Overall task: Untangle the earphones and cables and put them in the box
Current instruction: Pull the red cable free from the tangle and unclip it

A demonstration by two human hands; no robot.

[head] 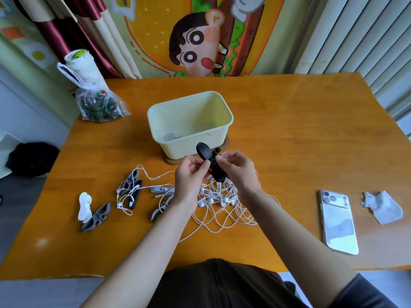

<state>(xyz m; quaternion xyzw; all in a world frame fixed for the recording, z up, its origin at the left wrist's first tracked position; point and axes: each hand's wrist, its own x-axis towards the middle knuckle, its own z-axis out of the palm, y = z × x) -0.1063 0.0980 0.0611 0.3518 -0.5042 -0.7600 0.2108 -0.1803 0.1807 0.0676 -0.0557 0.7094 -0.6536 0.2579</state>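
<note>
Both hands hold a black cable winder (212,164) up over the table, just in front of the cream box (191,123). My left hand (191,177) pinches its left side and my right hand (236,168) pinches its right side. A tangle of white earphones (222,204) lies on the table beneath my hands. More white earphones lie wound round grey winders (131,188) to the left. The box stands on a round wooden base and has a few small items at its bottom.
A white winder (84,206) and a grey one (96,216) lie at the front left. A phone (338,221) and a crumpled tissue (382,210) lie at the right. A plastic bag (97,103) stands at the back left corner.
</note>
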